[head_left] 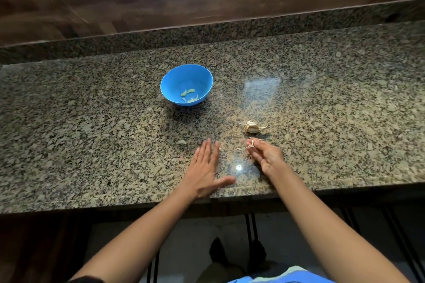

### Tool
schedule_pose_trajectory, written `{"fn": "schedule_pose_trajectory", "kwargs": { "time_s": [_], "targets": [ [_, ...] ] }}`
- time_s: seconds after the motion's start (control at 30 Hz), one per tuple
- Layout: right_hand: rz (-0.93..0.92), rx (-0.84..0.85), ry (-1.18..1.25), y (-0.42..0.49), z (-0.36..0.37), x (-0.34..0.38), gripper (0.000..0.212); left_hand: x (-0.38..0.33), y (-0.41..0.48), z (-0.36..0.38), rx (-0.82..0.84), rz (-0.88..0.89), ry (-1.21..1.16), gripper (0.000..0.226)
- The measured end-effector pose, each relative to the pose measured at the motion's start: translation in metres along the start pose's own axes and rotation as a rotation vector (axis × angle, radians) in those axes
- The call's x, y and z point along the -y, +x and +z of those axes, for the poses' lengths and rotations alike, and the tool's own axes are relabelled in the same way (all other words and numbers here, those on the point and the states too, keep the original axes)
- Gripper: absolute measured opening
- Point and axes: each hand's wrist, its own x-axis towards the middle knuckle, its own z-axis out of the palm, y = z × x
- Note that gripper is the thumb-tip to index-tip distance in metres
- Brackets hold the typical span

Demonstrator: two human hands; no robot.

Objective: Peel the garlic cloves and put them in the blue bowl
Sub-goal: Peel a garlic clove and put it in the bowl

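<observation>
My left hand (203,167) lies flat on the counter (322,103), fingers straight. My right hand (266,156) pinches a papery garlic piece (251,143) just below one partial garlic bulb (252,127). One loose clove (181,142) lies beside my left fingertips. One blue bowl (174,76), farther back, holds roughly four peeled cloves (189,95).

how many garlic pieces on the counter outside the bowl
2: a part bulb beyond the right hand, a single clove left of the left hand. The right hand pinches a scrap, maybe hiding more.

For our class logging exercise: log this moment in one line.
left hand: open, fingers straight; right hand: pinching garlic piece; blue bowl: holds peeled cloves; garlic bulb: on counter
</observation>
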Motion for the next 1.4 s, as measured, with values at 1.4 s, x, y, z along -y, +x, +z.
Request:
{"fn": "schedule_pose_trajectory", "kwargs": {
  "time_s": [1.4],
  "targets": [
    [-0.007,0.034,-0.141,-0.004,0.025,-0.022,0.008,0.05,-0.015,-0.002,-0.405,0.363,0.008,0.05]
  ]
}}
